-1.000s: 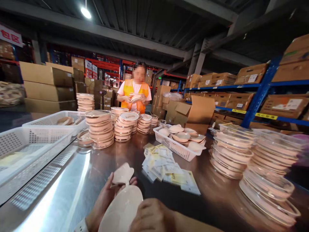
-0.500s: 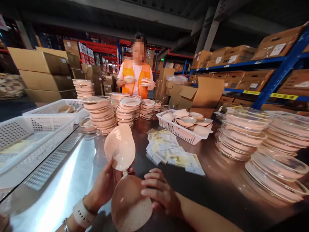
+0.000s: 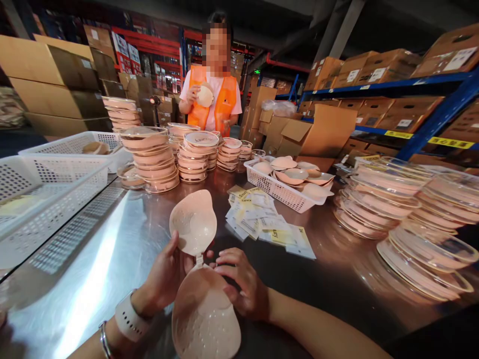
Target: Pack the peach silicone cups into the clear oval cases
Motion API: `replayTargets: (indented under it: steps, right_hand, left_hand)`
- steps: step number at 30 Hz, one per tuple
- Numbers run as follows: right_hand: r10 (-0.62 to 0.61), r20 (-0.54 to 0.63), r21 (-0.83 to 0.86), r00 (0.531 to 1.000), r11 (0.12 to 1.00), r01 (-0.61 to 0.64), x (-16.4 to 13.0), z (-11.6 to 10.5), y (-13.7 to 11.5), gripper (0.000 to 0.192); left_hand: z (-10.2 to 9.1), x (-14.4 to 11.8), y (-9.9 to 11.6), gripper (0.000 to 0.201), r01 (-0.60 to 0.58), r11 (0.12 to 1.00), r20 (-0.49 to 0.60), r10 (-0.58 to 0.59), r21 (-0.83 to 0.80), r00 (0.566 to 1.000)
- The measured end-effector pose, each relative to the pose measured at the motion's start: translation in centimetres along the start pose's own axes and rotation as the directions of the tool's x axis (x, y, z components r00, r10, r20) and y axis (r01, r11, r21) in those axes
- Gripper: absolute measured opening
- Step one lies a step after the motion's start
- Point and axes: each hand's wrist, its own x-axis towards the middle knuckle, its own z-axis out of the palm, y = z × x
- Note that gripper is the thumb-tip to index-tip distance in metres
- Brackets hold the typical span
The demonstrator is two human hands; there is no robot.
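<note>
A beige stick-on bra (image 3: 205,314), its two cups joined by a small clasp, hangs just above the metal table with the hollow sides facing me. My left hand (image 3: 168,274) grips it at the upper cup's lower edge, thumb in front and fingers mostly hidden behind. At the upper right edge of the lower cup, my right hand (image 3: 245,284) pinches the rim, its thumb on the inner face and fingers near the clasp. Printed packets (image 3: 258,214) lie loosely spread beyond my hands.
Stacks of clear round cases (image 3: 149,159) with beige cups stand at the back left and right. A white basket (image 3: 280,192) holds loose cups; two more white baskets (image 3: 71,174) are at left. Across the table (image 3: 108,239), a person (image 3: 209,99) in an orange vest holds a cup.
My right hand has shifted from across the lower cup to its upper edge, near the clasp. The bra's inner faces now show more. The person opposite has raised one cup.
</note>
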Motion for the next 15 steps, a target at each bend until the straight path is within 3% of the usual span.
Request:
replayTargets:
  steps: [5, 7, 10, 13, 15]
  right_hand:
    - [-0.030, 0.014, 0.017, 0.999, 0.999, 0.030, -0.1, 0.1, -0.3, 0.032]
    - [0.011, -0.007, 0.020, 1.000, 1.000, -0.011, -0.3, 0.2, -0.4, 0.035]
    - [0.197, -0.074, 0.023, 0.978, 0.980, -0.195, -1.0, 0.5, 0.1, 0.046]
    - [0.422, -0.098, 0.059, 0.901, 0.906, -0.418, -1.8, 1.1, 1.6, 0.048]
    - [0.543, -0.107, 0.113, 0.833, 0.839, -0.532, -2.2, 1.5, 3.1, 0.046]
  left_hand:
    - [-0.9, 0.5, 0.1, 0.062, 0.001, 1.000, 0.017, -0.002, 0.017, 1.000]
    - [-1.2, 0.8, 0.0, 0.060, -0.012, 0.999, 0.039, 0.010, 0.041, 0.999]
    - [-1.5, 1.0, -0.6, 0.057, 0.055, 0.990, 0.071, -0.065, 0.130, 0.995]
    - [-1.2, 0.7, -1.3, 0.053, 0.159, 0.937, 0.068, -0.189, 0.312, 0.980]
    - [-0.8, 0.1, -1.4, 0.048, 0.101, 0.859, 0.045, -0.143, 0.503, 0.989]
